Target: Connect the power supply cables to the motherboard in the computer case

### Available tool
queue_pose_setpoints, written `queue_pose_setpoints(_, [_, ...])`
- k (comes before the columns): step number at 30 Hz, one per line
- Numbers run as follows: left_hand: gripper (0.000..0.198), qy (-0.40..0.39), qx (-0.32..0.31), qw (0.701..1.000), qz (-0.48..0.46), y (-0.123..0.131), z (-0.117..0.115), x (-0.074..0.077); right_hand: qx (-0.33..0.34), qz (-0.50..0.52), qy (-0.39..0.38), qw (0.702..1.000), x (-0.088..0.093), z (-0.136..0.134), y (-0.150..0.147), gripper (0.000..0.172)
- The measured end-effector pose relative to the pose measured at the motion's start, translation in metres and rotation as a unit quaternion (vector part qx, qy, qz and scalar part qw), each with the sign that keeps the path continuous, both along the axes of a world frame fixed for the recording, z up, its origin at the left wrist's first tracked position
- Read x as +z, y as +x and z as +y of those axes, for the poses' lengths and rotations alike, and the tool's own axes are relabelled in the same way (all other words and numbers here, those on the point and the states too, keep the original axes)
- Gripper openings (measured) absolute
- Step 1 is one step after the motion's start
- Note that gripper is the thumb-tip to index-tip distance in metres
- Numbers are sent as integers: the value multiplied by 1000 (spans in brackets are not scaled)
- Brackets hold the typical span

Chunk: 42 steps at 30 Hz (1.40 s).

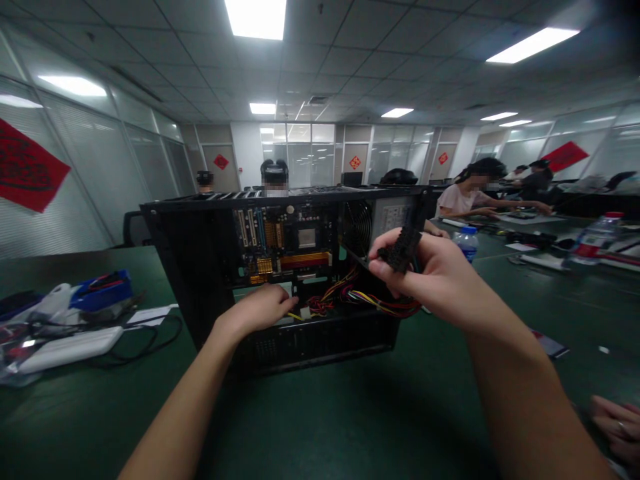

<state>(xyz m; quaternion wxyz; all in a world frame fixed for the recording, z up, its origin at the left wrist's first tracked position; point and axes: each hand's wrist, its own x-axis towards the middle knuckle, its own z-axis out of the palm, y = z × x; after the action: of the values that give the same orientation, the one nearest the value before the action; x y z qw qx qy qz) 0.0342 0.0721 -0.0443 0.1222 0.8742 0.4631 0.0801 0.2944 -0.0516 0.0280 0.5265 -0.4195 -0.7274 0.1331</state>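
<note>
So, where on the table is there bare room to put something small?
The green table shows bare room before the computer case, between the left forearm and right forearm. Another patch lies between the left forearm and the white strip. It is crowded around that strip, with white paper and a blue pouch.

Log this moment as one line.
left hand: near cables | right hand: holding black connector | PC case: side open, motherboard showing

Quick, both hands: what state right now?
Left hand: at the open case, near the cables; grip can't be told.
Right hand: closed, holding a black connector.
</note>
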Motion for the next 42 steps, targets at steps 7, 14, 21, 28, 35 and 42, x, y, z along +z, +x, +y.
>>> queue_pose_setpoints(7, [31,-40,-50,957,-284,32,-5,-3,38,-20,-75,996,-5,2,4,25])
queue_pose_setpoints(14, [25,-38,-143,959,-244,43,-14,-7,168,48,-184,967,-13,9,4,44])
queue_pose_setpoints(21, [20,73,-121,945,-296,50,-39,14,227,170,-181,942,-23,20,-1,33])
queue_pose_setpoints(28, [27,-98,-164,830,-524,56,-86,44,216,199,-147,944,-31,23,-21,31])
queue_pose_setpoints(35, [22,-176,-136,760,-611,56,-79,41,205,183,-144,951,-31,18,-42,34])
queue_pose_setpoints(42, [20,-134,-88,780,-605,53,-72,43,112,186,-94,972,-38,23,-41,33])
